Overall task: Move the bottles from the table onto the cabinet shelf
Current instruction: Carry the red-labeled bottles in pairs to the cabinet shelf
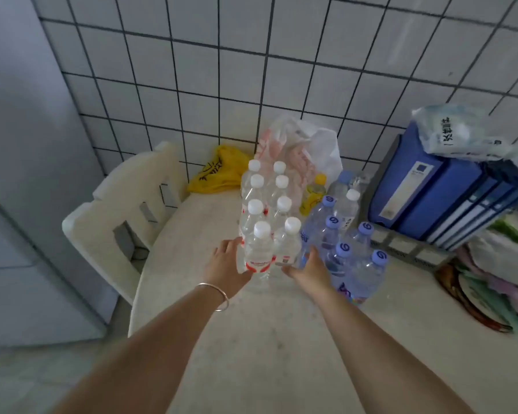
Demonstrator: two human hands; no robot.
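1. While both arms reach forward over the tabletop point(251, 339), the left hand point(226, 265) and the right hand point(307, 270) sit either side of the nearest end of the white-capped bottles point(266, 222), a shrink-wrapped pack standing upright in two rows.
2. Both hands are spread open, palms turned inward against the pack's lower sides; whether they already squeeze it firmly I cannot tell.
3. Just beside it on the right stand the blue-capped bottles point(347, 255), touching or nearly touching the first pack, with the right hand wedged between the two.
4. Judging by this, the step in hand is taking hold of the white-capped pack, the first lift not yet made.
5. Next calls for a firm two-sided clamp low on the pack and a level lift clear of its neighbours.
6. No cabinet shelf is in view, so a turn away seems needed.
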